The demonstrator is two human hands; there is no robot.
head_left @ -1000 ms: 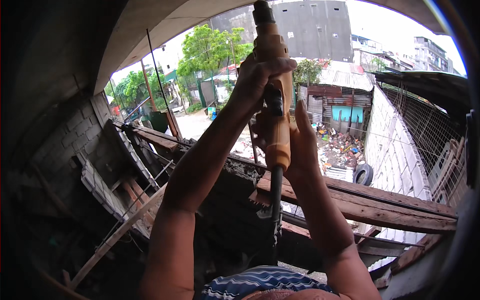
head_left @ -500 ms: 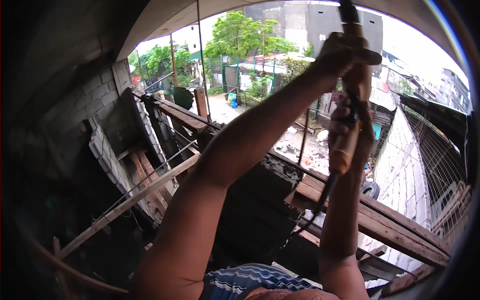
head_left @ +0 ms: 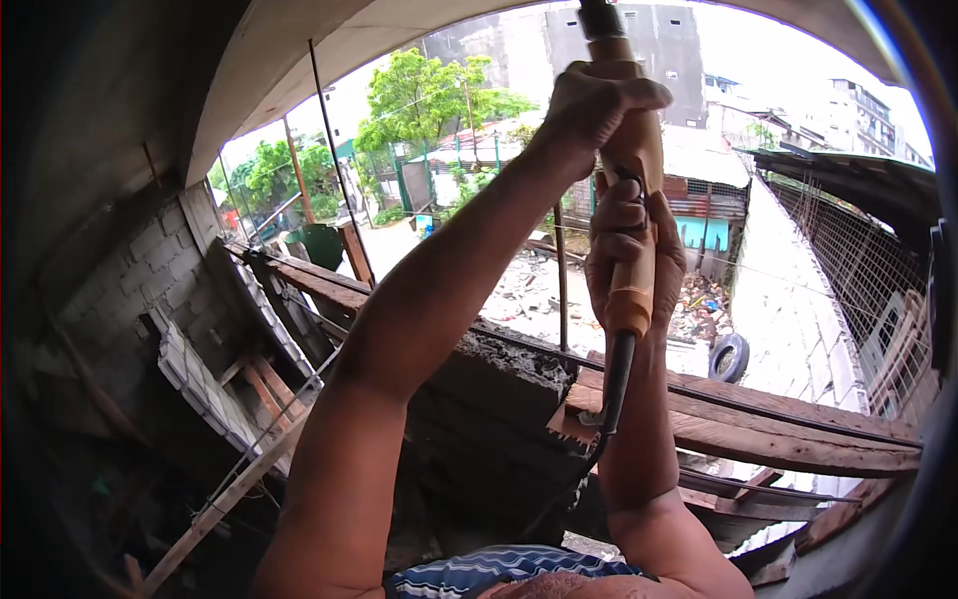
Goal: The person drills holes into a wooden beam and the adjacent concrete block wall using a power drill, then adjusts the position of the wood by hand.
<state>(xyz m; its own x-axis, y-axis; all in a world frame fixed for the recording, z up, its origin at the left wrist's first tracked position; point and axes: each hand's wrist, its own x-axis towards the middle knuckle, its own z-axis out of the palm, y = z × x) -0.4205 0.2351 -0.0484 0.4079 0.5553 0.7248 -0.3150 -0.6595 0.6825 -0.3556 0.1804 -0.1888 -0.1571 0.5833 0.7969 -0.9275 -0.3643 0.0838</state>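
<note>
A tan power tool with a dark front end is raised nearly upright, its tip running out of the top of the picture. My left hand grips the upper body below that front end. My right hand is wrapped round the lower body near the switch, fingers curled over it. From the tool's bottom a black cord hangs down between my forearms.
Concrete overhang arches above. Rough wooden beams and a thin rebar rod border the opening. A block wall and leaning plank stand left. Beyond lie rubble, a tyre, shacks and trees.
The tool and both hands swung right in the picture, then partly back left, as the view shifted. My right hand's fingers now curl over the tool's front more than a second ago.
</note>
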